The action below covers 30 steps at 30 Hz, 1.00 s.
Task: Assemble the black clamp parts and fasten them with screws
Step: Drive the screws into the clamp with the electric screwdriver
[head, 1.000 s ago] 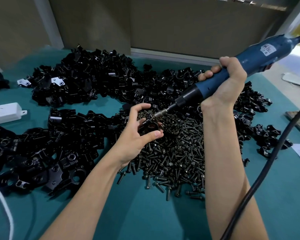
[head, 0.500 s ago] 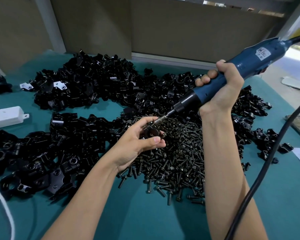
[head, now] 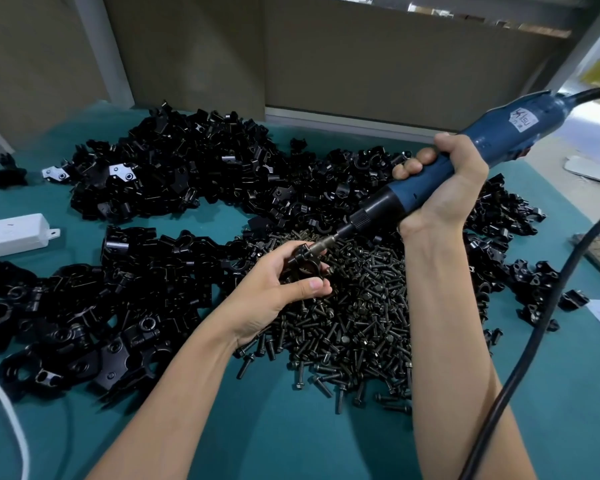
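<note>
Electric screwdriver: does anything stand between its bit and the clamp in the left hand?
Nothing visible. The electric screwdriver, gripped by the right hand, has its bit against the clamp in the left hand.

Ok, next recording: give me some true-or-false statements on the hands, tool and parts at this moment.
1. The right hand grips the blue electric screwdriver. True.
2. The left hand holds a black clamp over the screw pile. True.
3. The screwdriver's bit hangs clear of the clamp. False: its tip meets the clamp's top.
4. The screws sit in a tray. False: they lie loose on the green table.
5. A white box lies on the person's left. True.
</note>
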Available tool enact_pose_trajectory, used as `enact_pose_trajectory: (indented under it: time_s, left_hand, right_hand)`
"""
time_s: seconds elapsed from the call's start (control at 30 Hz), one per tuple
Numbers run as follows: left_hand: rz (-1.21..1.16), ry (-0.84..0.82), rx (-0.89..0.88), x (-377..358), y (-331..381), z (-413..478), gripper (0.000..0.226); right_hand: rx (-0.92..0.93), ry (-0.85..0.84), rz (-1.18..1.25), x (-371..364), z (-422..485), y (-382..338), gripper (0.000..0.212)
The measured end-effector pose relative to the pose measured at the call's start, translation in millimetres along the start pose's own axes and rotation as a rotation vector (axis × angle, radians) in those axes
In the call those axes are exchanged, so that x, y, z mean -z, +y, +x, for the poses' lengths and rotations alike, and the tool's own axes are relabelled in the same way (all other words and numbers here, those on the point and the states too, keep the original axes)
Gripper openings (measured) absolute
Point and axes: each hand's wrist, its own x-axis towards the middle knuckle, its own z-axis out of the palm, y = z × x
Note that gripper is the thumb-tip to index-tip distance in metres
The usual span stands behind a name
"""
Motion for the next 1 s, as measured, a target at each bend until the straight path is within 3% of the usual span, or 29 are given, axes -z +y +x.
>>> enact_pose_trajectory:
  time_s: [0.6,1.0]
  left_hand:
    - [-0.008,0.055,0.029,10.8,-3.7,-0.1,0.058]
    - [0.039,0.046,0.025,10.2,-2.6,0.1,0.052]
  right_hand:
    - [-0.029,0.057,0.011,-3.6,-0.7,9.2,0.022]
    - [-0.038,0.057,0.014,-4.4,-1.9,11.6,0.023]
